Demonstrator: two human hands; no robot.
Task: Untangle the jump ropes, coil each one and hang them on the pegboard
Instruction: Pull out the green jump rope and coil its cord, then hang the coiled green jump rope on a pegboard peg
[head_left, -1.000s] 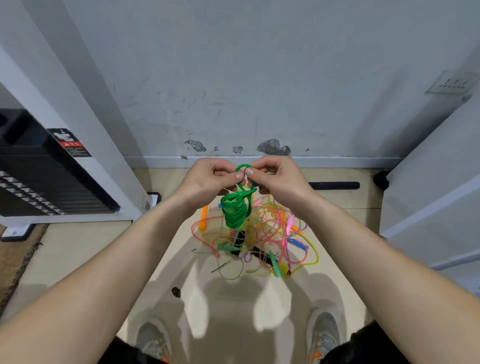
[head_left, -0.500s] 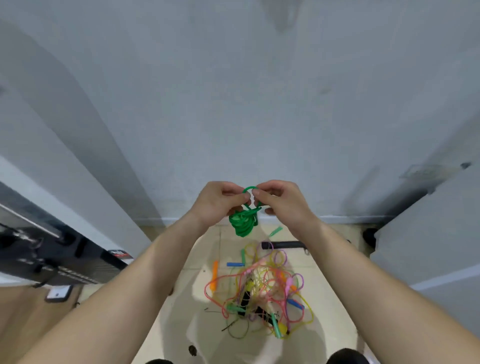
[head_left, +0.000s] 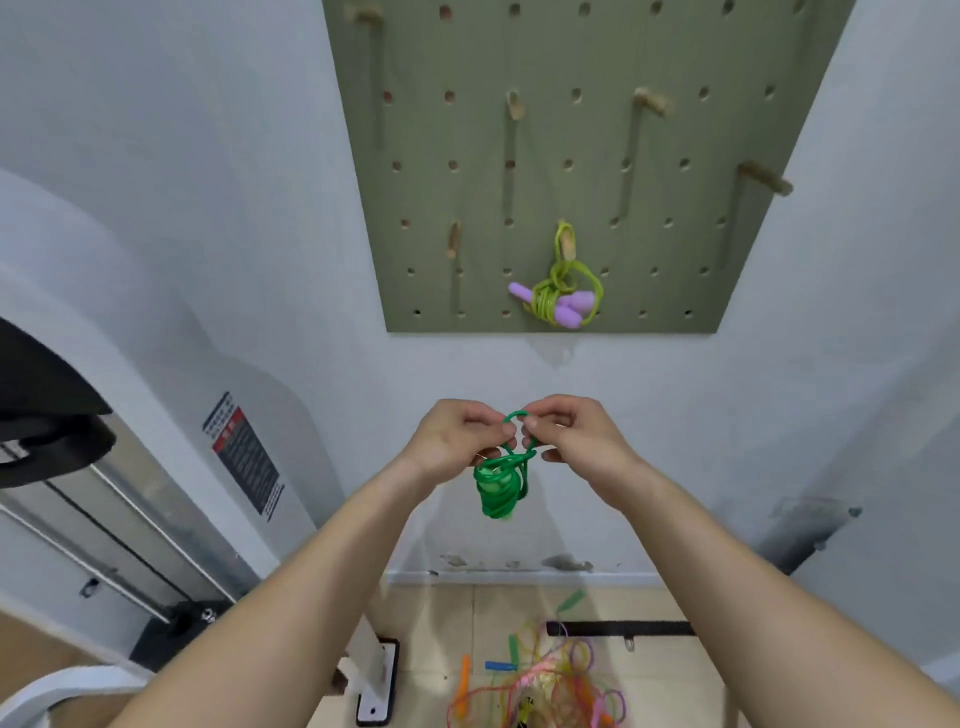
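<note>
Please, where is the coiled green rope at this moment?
The green rope hangs at the centre of the head view, its top loop pinched between the left hand and the right hand, in front of the wall below the pegboard.

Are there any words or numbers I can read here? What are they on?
Black-and-red sticker on the white machine post: it has lines of print, but they are too small and blurred to read.
Pegboard and green jump rope: no writing shows.
</note>
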